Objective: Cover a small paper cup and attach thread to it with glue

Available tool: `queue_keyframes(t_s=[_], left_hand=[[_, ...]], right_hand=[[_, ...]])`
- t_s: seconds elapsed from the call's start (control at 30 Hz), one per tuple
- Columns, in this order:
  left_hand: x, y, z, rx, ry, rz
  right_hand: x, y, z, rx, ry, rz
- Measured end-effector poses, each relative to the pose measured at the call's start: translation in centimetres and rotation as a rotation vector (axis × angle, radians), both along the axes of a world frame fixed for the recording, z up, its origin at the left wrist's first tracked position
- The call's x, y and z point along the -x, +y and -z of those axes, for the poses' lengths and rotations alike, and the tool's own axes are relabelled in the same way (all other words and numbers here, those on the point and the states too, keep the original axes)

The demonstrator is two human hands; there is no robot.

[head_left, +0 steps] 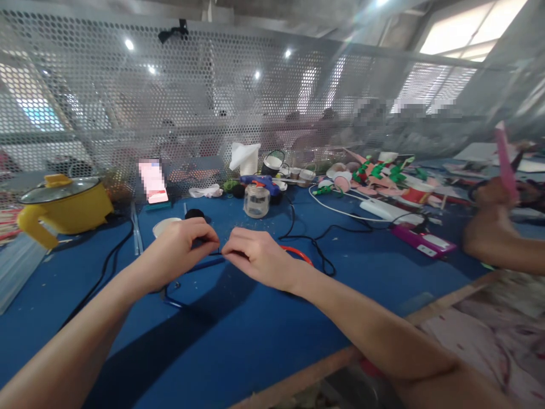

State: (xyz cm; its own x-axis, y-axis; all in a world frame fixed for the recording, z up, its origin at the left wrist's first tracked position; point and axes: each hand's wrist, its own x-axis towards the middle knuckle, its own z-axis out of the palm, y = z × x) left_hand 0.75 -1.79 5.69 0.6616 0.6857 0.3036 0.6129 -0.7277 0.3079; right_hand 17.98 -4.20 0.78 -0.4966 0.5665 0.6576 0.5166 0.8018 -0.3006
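My left hand (185, 245) is closed in a pinch above the blue table, its thumb and forefinger pressed together. Facing it, fingertips almost touching, my right hand (259, 255) pinches as well. A thin dark strand (217, 254) shows in the small gap between them and seems to run into both pinches. Beneath my left hand lies a tool with blue handles (172, 301); its kind is partly hidden. Behind that hand are a round black object (195, 215) and a white round piece (164, 227). A red-orange loop (298, 254) sticks out past my right hand.
A glass jar (256, 201) and a blue glue gun (261, 183) stand ahead. At left is a yellow electric pot (70, 204); a phone (153, 180) leans behind. Black cables cross towards a purple power strip (423, 240). A co-worker's arm (496, 233) holds something pink at right.
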Motion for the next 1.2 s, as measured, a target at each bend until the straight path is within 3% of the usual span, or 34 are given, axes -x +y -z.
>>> queue_keyframes(t_s=[0.17, 0.37, 0.53, 0.9, 1.2], left_hand=[[0.7, 1.2, 0.3, 0.279, -0.100, 0.002], [0.1, 1.5, 1.1, 0.465, -0.313, 0.012], [-0.6, 0.9, 1.7, 0.417, -0.420, -0.015], [-2.3, -0.4, 2.9, 0.342, -0.605, -0.200], [-2.6, -1.0, 3.5, 0.246, -0.656, -0.192]], right_hand=[[0.1, -0.2, -0.4, 0.120, 0.180, 0.003], [0.2, 0.4, 0.2, 0.315, 0.439, 0.068], [0.1, 0.6, 0.5, 0.327, 0.493, 0.099], [0.0, 0.9, 0.2, 0.315, 0.519, 0.174], [0.1, 0.8, -0.2, 0.441, 0.604, 0.104]])
